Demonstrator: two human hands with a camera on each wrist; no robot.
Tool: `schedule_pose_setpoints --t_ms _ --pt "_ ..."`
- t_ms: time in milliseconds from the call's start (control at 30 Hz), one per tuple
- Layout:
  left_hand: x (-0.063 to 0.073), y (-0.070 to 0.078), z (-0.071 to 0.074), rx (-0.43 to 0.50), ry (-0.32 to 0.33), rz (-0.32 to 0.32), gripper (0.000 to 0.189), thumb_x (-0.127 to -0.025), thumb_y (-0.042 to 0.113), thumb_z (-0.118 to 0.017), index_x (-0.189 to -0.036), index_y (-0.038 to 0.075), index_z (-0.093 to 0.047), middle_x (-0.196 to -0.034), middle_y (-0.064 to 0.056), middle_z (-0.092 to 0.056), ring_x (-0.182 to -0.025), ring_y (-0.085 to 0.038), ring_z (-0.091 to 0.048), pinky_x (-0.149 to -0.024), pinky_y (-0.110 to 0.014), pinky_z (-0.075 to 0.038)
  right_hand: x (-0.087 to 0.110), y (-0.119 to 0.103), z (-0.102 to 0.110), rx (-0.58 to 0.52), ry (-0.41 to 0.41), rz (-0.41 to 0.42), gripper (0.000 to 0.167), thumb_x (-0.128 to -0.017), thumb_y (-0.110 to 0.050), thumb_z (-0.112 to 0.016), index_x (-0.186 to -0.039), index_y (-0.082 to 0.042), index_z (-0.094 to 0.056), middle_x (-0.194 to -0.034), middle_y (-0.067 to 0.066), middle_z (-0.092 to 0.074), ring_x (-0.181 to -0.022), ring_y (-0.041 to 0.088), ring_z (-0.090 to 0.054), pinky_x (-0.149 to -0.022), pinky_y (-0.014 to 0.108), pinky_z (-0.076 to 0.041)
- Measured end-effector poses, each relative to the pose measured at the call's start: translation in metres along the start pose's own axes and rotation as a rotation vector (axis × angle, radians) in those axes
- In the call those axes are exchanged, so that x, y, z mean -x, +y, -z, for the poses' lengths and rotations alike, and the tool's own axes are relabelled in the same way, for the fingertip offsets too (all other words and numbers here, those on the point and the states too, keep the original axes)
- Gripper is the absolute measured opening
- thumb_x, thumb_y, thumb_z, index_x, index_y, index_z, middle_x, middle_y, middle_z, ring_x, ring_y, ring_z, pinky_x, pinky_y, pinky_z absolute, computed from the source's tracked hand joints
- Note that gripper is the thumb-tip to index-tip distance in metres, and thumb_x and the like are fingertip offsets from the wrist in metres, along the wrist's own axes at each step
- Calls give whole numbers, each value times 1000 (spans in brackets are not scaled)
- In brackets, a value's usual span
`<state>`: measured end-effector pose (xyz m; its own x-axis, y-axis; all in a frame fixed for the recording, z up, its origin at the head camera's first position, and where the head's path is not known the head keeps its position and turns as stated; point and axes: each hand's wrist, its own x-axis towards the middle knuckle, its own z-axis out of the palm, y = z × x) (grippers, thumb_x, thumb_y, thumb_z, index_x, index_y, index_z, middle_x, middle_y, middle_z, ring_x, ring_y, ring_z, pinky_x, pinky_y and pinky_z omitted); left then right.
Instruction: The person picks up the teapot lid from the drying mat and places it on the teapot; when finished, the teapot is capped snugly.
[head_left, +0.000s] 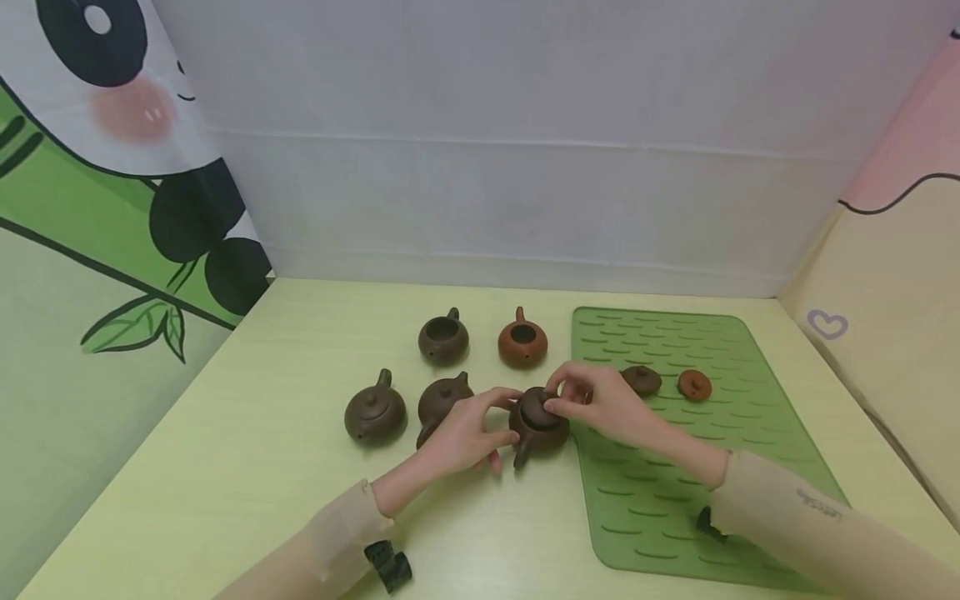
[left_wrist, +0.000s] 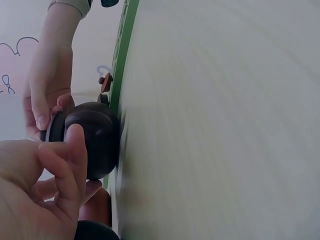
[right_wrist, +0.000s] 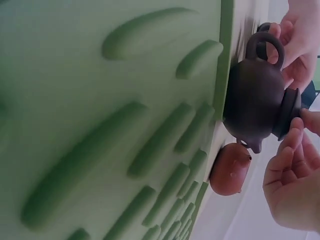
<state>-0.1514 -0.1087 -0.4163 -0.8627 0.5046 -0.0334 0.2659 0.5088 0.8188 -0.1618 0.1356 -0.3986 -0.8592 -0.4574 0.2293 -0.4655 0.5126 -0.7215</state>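
Pale table (head_left: 262, 508) is noted as the work surface, with a ribbed green mat (head_left: 645, 508) laid along its right side. At the near edge, two beige sleeves (head_left: 300, 542) are seen, and a black device (head_left: 388, 567) is worn at the left wrist. By the left hand (head_left: 461, 435), the side of a dark teapot (head_left: 553, 437) is held between thumb and fingers. By the right hand (head_left: 603, 404), the dark round lid (head_left: 536, 410) of that teapot is pinched at the top, thumb and fingertips together on it. Whether the lid is fully seated cannot be told. The teapot is stood upright on the table, just left of the mat's edge, its loop handle turned to the near side and its spout to the far side. To its left, a second dark pot (head_left: 438, 400), lidded, is partly covered by the left hand; farther left, a third dark pot (head_left: 375, 414) is found lidded. On the mat, a loose dark lid (head_left: 647, 381) and a reddish-brown lid (head_left: 695, 385) are placed. Farther off, a lidless dark pot (head_left: 442, 343) and, to its right, a lidless reddish-brown pot (head_left: 522, 346) are stood. Beyond, a white cloth backdrop (head_left: 480, 200) is hung, flanked on the left by a cartoon print (head_left: 120, 108).
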Motion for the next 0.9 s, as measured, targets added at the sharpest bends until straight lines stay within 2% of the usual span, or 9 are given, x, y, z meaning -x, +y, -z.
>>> schedule_pose_setpoints --t_ms 133,433,600,733,900 --pt "0 0 0 3 -1 0 53 -93 11 -68 -142 21 -50 -137 -9 -61 -45 -14 -63 -42 -29 -46 1 2 -4 14 -9 22 11 -89 -23 -75 -97 -21 -68 -71 -7 -61 -61 4 -53 -57 22 -46" --pt "1 1 -1 4 5 4 54 -93 11 -68 -142 19 -50 -136 -9 -61 -45 -15 -63 -42 -28 -45 0 1 -6 34 -38 2 11 -89 -25 -74 -97 -22 -67 -72 -9 -61 -62 4 -54 -57 22 -45" --pt "1 1 2 -8 7 -4 56 -93 10 -67 -145 14 -47 -138 -13 -59 -46 -14 -63 -43 -28 -46 0 1 -6 21 -49 3 13 -89 -23 -74 -99 -21 -66 -73 -8 -62 -63 4 -55 -58 21 -45" --pt "3 4 15 -56 -24 -20 52 -93 12 -67 -142 11 -49 -138 -16 -59 -49 -16 -66 -44 -29 -49 0 1 -6 10 -59 -4 14 -89 -21 -74 -100 -20 -66 -73 -7 -61 -64 4 -55 -59 21 -45" --pt "6 21 53 -108 -91 -46 43 -95 14 -66 -136 15 -54 -131 -14 -64 -53 -25 -68 -45 -31 -48 0 0 -5 3 -62 -10 14 -89 -20 -74 -100 -19 -66 -73 -7 -61 -64 4 -55 -59 21 -45"
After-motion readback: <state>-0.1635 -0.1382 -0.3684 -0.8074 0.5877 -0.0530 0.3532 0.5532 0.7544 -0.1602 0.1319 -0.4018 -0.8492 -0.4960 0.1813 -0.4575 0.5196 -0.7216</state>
